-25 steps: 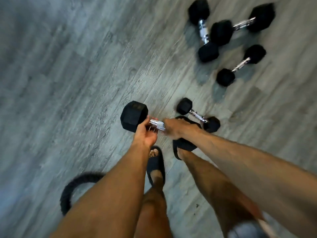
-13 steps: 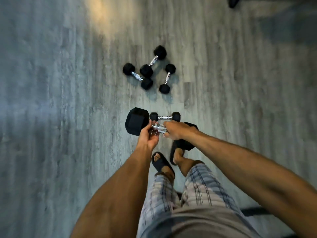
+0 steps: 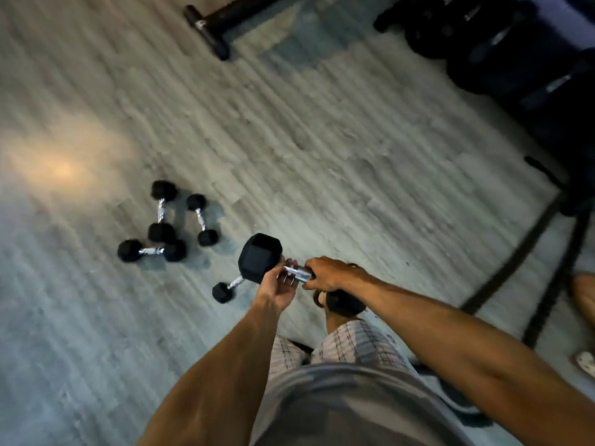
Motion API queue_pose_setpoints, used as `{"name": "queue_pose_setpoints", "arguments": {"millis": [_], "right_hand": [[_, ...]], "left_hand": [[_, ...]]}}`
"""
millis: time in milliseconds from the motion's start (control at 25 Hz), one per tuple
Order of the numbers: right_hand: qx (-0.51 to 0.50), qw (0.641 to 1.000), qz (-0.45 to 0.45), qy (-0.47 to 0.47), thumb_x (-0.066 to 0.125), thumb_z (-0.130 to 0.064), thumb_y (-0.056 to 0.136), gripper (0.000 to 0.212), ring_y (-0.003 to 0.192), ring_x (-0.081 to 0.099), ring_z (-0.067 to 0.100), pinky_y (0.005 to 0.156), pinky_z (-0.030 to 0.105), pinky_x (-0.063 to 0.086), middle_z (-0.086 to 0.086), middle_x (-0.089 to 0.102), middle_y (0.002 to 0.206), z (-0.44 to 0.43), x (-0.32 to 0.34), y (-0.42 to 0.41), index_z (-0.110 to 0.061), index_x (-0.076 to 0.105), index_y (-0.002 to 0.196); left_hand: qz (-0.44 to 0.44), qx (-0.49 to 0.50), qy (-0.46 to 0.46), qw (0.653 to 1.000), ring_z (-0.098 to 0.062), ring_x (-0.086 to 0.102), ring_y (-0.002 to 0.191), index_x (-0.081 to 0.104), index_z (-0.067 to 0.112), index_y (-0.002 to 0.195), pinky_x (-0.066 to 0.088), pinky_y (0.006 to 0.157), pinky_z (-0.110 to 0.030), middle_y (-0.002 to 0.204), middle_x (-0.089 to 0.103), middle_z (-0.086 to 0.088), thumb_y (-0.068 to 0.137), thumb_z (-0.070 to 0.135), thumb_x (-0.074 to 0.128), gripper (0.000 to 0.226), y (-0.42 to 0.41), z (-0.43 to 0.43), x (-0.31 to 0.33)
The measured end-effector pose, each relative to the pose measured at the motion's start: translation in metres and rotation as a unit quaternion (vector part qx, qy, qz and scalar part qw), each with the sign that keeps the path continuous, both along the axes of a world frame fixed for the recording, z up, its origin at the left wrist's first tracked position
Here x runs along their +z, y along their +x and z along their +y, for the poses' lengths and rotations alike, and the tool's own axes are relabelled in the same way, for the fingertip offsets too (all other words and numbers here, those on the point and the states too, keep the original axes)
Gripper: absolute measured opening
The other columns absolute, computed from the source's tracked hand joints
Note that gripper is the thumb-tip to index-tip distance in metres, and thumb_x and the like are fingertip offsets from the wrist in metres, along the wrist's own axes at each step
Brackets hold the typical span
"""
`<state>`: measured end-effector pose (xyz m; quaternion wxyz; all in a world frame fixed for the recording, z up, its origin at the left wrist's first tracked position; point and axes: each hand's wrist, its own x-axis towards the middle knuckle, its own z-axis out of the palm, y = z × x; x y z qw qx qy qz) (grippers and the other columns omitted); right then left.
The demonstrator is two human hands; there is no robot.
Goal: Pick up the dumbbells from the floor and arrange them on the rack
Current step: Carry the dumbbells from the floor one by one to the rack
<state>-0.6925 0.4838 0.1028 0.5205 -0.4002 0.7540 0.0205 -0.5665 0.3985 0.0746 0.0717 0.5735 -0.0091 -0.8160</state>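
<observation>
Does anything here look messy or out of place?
Yes: four small dumbbells lie scattered on the floor, three in a loose pile, one beside the big dumbbell held in both hands, instead of on the rack.

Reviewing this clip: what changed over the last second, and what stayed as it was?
The view swung up and right, bringing the dark rack into the top right; the floor dumbbells now sit left. Unchanged: both hands, left and right, keep their grip on the large dumbbell; four smaller ones stay on the floor.
</observation>
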Motion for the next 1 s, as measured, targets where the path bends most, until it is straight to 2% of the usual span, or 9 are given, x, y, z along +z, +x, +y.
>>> {"name": "queue_pose_setpoints", "arguments": {"millis": [160, 240, 440, 560, 640, 800, 920, 1000], "right_hand": [[-0.088, 0.996, -0.013, -0.004, 0.071, -0.039, 0.084, 0.035, 0.083, 0.062, 0.027, 0.066, 0.033, 0.045, 0.004, 0.060, 0.090, 0.038, 0.001, -0.094, -0.014, 0.058, 0.106], [-0.132, 0.991, -0.009, -0.006, 0.070, -0.039, 0.085, 0.037, 0.085, 0.064, 0.027, 0.069, 0.036, 0.048, 0.007, 0.063, 0.095, 0.052, 0.002, -0.140, -0.014, 0.058, 0.109], [-0.256, 0.966, -0.010, -0.026, 0.073, -0.036, 0.085, 0.036, 0.077, 0.066, 0.023, 0.069, 0.035, 0.051, 0.004, 0.066, 0.096, 0.071, 0.006, -0.255, -0.015, 0.057, 0.109], [-0.293, 0.955, -0.019, -0.035, 0.071, -0.033, 0.086, 0.038, 0.086, 0.070, 0.029, 0.078, 0.040, 0.056, 0.012, 0.068, 0.104, 0.071, 0.008, -0.328, -0.012, 0.058, 0.115], [-0.315, 0.947, -0.032, -0.044, 0.069, -0.031, 0.089, 0.040, 0.084, 0.068, 0.027, 0.077, 0.040, 0.056, 0.013, 0.068, 0.106, 0.072, 0.007, -0.378, -0.010, 0.056, 0.120], [-0.404, 0.910, -0.061, -0.069, 0.068, -0.026, 0.088, 0.036, 0.076, 0.063, 0.022, 0.069, 0.034, 0.053, 0.007, 0.063, 0.088, 0.071, 0.009, -0.486, -0.005, 0.057, 0.115], [-0.422, 0.903, -0.028, -0.077, 0.067, -0.025, 0.089, 0.032, 0.076, 0.063, 0.024, 0.068, 0.033, 0.050, 0.013, 0.065, 0.091, 0.071, 0.019, -0.560, -0.003, 0.058, 0.111], [-0.428, 0.900, -0.019, -0.087, 0.067, -0.028, 0.090, 0.032, 0.075, 0.060, 0.021, 0.067, 0.031, 0.046, 0.009, 0.062, 0.089, 0.073, 0.020, -0.604, -0.005, 0.058, 0.109]], "left_hand": [[-0.001, -0.092, 0.001, 0.996, -0.020, 0.063, 0.086, 0.063, 0.009, 0.095, 0.051, 0.081, -0.032, 0.085, 0.069, -0.008, 0.099, 0.013, 0.052, 0.012, -0.108, 0.017, 0.008], [0.007, -0.132, -0.007, 0.991, -0.020, 0.062, 0.087, 0.063, 0.008, 0.095, 0.051, 0.082, -0.033, 0.083, 0.069, -0.008, 0.099, 0.011, 0.052, 0.012, -0.164, 0.022, 0.015], [0.023, -0.235, -0.008, 0.972, -0.020, 0.062, 0.086, 0.064, 0.009, 0.089, 0.044, 0.103, -0.036, 0.077, 0.070, -0.008, 0.095, 0.010, 0.056, 0.010, -0.308, 0.018, 0.024], [0.024, -0.290, -0.001, 0.957, -0.021, 0.063, 0.084, 0.065, 0.006, 0.088, 0.047, 0.097, -0.035, 0.077, 0.070, -0.010, 0.094, 0.013, 0.059, 0.011, -0.395, 0.013, 0.019], [0.025, -0.317, -0.006, 0.948, -0.022, 0.063, 0.083, 0.066, 0.005, 0.086, 0.046, 0.098, -0.036, 0.075, 0.070, -0.011, 0.095, 0.014, 0.059, 0.014, -0.453, 0.010, 0.018], [0.010, -0.367, 0.000, 0.930, -0.022, 0.064, 0.086, 0.065, 0.004, 0.086, 0.044, 0.107, -0.037, 0.070, 0.072, -0.009, 0.093, 0.013, 0.063, 0.011, -0.575, -0.002, 0.023], [0.012, -0.405, -0.008, 0.914, -0.021, 0.064, 0.088, 0.064, 0.006, 0.089, 0.045, 0.105, -0.038, 0.079, 0.071, -0.008, 0.091, 0.012, 0.065, 0.006, -0.663, -0.005, 0.031], [0.016, -0.425, -0.010, 0.905, -0.021, 0.064, 0.089, 0.063, 0.007, 0.091, 0.044, 0.106, -0.038, 0.089, 0.067, -0.007, 0.092, 0.012, 0.063, 0.005, -0.715, -0.003, 0.033]]}}
